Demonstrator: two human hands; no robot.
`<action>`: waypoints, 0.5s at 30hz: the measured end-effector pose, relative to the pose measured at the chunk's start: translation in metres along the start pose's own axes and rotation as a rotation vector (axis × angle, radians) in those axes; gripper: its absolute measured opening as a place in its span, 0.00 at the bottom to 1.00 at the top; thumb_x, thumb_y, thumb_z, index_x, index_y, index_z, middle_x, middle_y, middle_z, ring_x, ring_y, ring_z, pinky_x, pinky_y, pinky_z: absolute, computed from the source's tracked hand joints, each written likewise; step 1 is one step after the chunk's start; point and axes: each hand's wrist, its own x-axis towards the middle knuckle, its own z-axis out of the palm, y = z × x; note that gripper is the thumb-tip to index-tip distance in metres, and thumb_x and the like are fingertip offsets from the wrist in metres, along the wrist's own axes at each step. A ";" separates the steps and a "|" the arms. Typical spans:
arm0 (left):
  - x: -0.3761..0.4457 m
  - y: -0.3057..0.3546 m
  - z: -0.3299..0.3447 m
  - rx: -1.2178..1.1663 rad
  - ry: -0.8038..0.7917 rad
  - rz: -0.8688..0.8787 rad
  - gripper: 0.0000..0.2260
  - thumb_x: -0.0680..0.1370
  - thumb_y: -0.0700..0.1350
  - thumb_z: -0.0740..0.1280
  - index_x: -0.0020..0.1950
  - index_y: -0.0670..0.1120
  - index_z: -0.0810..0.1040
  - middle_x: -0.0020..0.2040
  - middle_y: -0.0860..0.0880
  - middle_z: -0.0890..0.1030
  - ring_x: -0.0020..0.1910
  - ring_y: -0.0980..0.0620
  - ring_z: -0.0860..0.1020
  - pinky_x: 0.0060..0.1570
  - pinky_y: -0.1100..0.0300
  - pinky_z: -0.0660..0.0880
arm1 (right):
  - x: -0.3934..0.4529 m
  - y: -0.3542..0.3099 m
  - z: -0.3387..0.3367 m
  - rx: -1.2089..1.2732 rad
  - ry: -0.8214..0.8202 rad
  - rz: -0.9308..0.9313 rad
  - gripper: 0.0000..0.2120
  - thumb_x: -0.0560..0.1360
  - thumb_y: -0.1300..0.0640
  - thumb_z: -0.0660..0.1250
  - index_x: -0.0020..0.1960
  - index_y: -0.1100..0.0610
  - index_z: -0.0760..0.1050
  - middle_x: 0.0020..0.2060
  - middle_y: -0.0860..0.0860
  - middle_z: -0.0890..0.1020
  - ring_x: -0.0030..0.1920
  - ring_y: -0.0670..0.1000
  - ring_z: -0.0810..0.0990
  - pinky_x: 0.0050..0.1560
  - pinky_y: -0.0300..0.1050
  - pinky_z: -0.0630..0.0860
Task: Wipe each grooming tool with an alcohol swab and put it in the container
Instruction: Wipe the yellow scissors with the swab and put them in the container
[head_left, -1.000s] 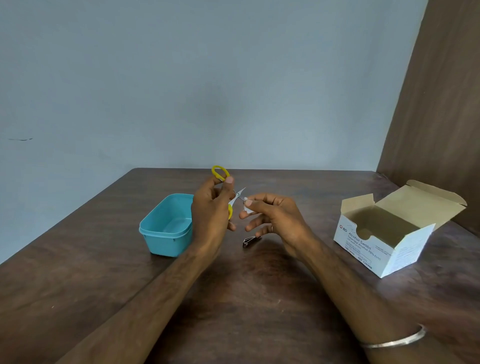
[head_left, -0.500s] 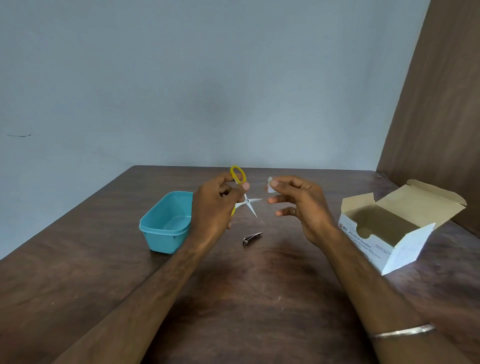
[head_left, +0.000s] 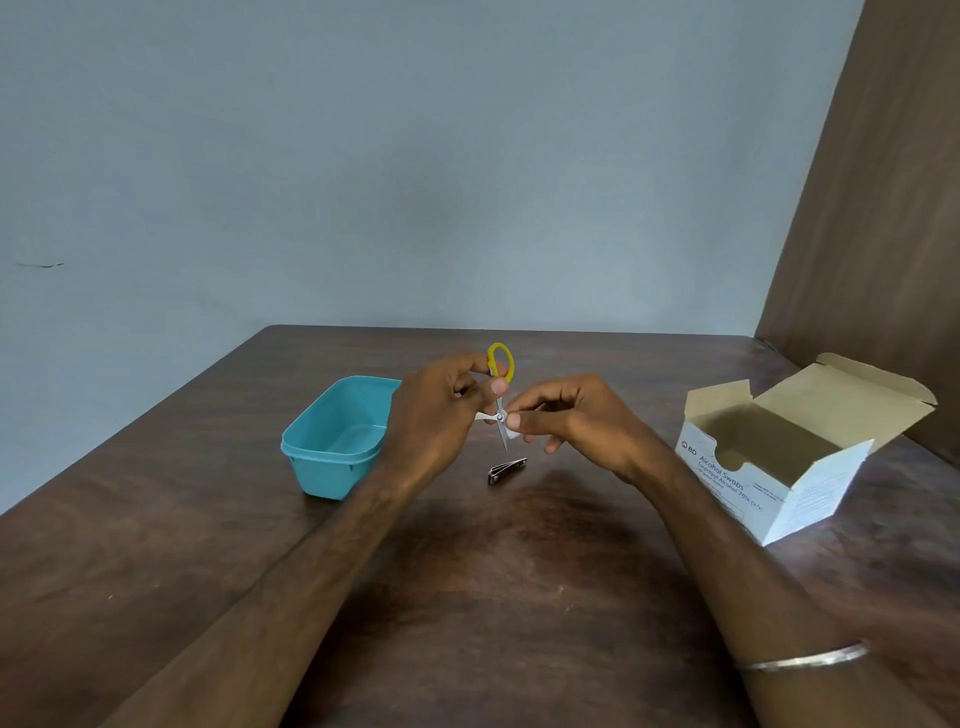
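Head view: left hand (head_left: 436, 415) grips open scissors (head_left: 500, 395); right hand (head_left: 582, 421) pinches swab (head_left: 511, 434) against a blade.

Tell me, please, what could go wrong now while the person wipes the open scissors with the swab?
1. The scissors are spread open, and the right hand pinches the swab right against a blade, so a fingertip might get nicked.
2. The left hand holds only the yellow handles; the scissors could twist or slip.
3. The nail clipper lies directly below on the table; dropped scissors could hit it.
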 end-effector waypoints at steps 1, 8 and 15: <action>0.000 0.000 0.000 0.007 0.003 0.001 0.07 0.78 0.53 0.68 0.52 0.53 0.82 0.32 0.56 0.82 0.41 0.57 0.83 0.42 0.61 0.73 | 0.000 0.000 0.001 -0.001 -0.002 -0.010 0.03 0.74 0.59 0.74 0.47 0.57 0.86 0.42 0.59 0.86 0.40 0.49 0.82 0.40 0.47 0.76; 0.000 0.001 0.000 -0.022 0.021 0.017 0.05 0.78 0.49 0.69 0.45 0.50 0.81 0.35 0.53 0.83 0.40 0.54 0.83 0.47 0.51 0.78 | 0.000 0.002 0.001 -0.023 -0.035 -0.041 0.03 0.76 0.58 0.72 0.46 0.54 0.85 0.40 0.53 0.86 0.38 0.46 0.82 0.42 0.48 0.78; 0.000 0.003 -0.003 -0.017 0.024 0.023 0.04 0.78 0.47 0.69 0.44 0.50 0.81 0.35 0.54 0.83 0.37 0.59 0.81 0.42 0.63 0.74 | -0.001 0.004 -0.004 -0.053 -0.051 -0.045 0.03 0.76 0.57 0.72 0.46 0.54 0.85 0.37 0.48 0.86 0.37 0.44 0.82 0.43 0.47 0.79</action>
